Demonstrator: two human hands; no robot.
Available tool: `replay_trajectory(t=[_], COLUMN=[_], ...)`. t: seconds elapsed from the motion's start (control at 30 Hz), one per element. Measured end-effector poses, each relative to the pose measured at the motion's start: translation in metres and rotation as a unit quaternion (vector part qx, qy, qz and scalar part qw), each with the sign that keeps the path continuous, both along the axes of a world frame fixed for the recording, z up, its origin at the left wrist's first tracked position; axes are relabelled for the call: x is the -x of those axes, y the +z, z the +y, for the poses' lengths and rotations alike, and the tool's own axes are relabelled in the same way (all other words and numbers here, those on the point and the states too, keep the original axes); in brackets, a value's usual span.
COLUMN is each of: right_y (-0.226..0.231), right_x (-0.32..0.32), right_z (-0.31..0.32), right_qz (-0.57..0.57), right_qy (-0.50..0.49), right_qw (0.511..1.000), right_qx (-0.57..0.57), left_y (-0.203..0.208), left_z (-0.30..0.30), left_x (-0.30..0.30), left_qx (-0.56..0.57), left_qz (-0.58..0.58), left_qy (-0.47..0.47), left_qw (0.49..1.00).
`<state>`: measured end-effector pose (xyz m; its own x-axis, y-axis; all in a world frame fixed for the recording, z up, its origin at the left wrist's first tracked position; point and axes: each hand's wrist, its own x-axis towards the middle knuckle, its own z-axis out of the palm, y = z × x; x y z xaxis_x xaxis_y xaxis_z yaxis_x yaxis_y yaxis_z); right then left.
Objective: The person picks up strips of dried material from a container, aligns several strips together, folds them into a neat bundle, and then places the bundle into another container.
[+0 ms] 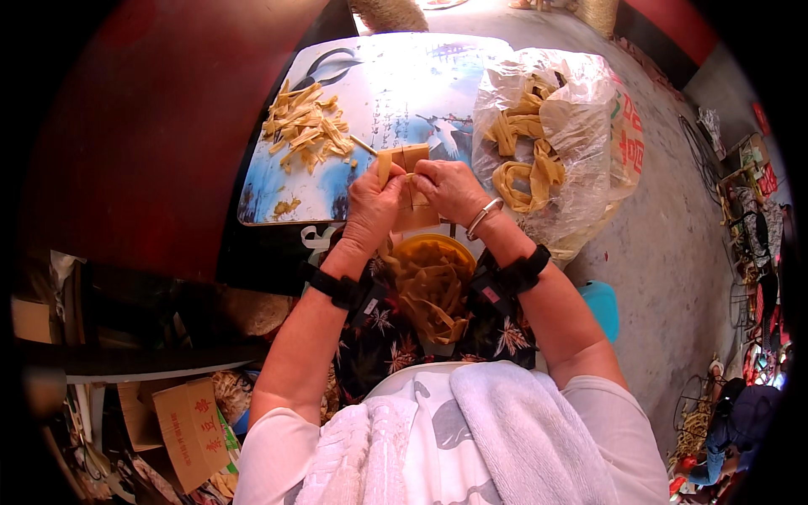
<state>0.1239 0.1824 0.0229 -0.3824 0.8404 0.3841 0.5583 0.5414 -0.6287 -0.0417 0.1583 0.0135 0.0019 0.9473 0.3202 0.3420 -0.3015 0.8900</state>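
Both hands meet over a flat tan block [412, 154] at the near edge of the picture-printed table. My left hand [370, 204] pinches a pale yellow strip [385, 165], whose end stands up above the thumb. My right hand [454, 192], with a bracelet at its wrist, has its fingertips closed close to the left thumb, on what looks like the same strip. A thin dark line crosses the block between the hands. Right below them, a yellow bowl [461, 245] full of brownish-yellow strips [431, 282] rests at my lap.
A pile of short yellow strips [307, 126] lies on the table's left, near black-handled scissors [326, 66] and a thin rod [364, 146]. On the right, a clear plastic bag [581, 105] carries long strips [528, 172]. A cardboard box [189, 433] stands lower left.
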Motion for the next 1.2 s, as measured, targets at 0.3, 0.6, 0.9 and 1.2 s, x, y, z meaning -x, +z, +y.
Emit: replay_trajectory(t=[0.3, 0.6, 0.9, 1.2], right_y=[-0.008, -0.023, -0.013, -0.005], right_x=[-0.004, -0.010, -0.038, -0.022], right_z=[0.002, -0.008, -0.045, -0.056], right_qz=[-0.020, -0.049, 0.429, 0.426], right_qy=[-0.003, -0.083, 0.046, 0.065], right_qw=[1.000, 0.995, 0.789, 0.803], right_qx=[-0.022, 0.018, 0.438, 0.411], left_y=[0.013, -0.001, 0.007, 0.017], left_z=[0.001, -0.002, -0.047, -0.056], left_x=[-0.005, 0.003, 0.011, -0.005], left_qx=[0.151, 0.182, 0.257, 0.227], left_qz=[-0.163, -0.260, -0.349, -0.286], left_qy=[-0.031, -0.061, -0.075, -0.103], left_qw=[0.974, 0.946, 0.898, 0.925])
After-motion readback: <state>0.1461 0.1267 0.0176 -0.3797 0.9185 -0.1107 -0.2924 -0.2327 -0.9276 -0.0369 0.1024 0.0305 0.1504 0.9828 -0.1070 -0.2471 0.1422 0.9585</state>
